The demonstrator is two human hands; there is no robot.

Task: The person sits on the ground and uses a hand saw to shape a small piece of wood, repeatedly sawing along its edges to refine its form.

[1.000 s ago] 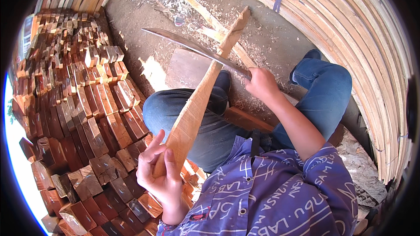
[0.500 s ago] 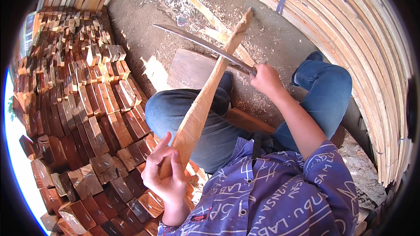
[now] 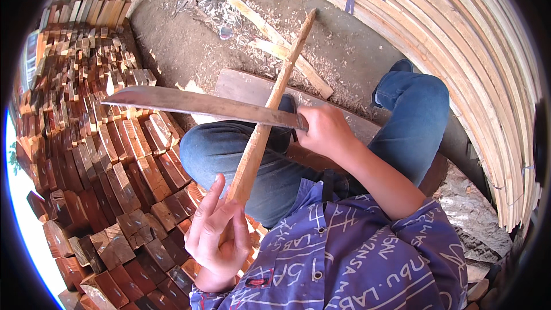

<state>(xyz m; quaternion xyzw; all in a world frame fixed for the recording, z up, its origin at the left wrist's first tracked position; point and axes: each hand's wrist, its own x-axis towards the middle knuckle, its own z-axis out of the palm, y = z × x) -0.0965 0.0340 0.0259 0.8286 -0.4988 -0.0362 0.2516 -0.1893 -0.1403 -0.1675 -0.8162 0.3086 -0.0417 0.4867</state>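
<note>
My left hand (image 3: 221,238) grips the near end of a long pale piece of wood (image 3: 251,163), fingers and thumb around it. The piece slants up and away to the right, narrowing to a pointed far end. In my right hand (image 3: 327,131) is a machete (image 3: 195,103), closed around its handle, which the fist mostly hides. The broad, slightly curved blade points left and lies across the middle of the wood, its flat side showing. Whether the edge bites into the wood I cannot tell.
Stacked reddish-brown wood blocks (image 3: 123,181) fill the left side. Long bent pale strips (image 3: 459,40) curve along the right. A flat board (image 3: 241,83) lies on the ground past my bent knees, with two split wood pieces (image 3: 293,63) and shavings beyond. A rough log (image 3: 473,212) sits at right.
The machete has come down the wood towards me, and its blade now shows more of its flat side. The wood has turned to show a narrower face. My left hand keeps its grip.
</note>
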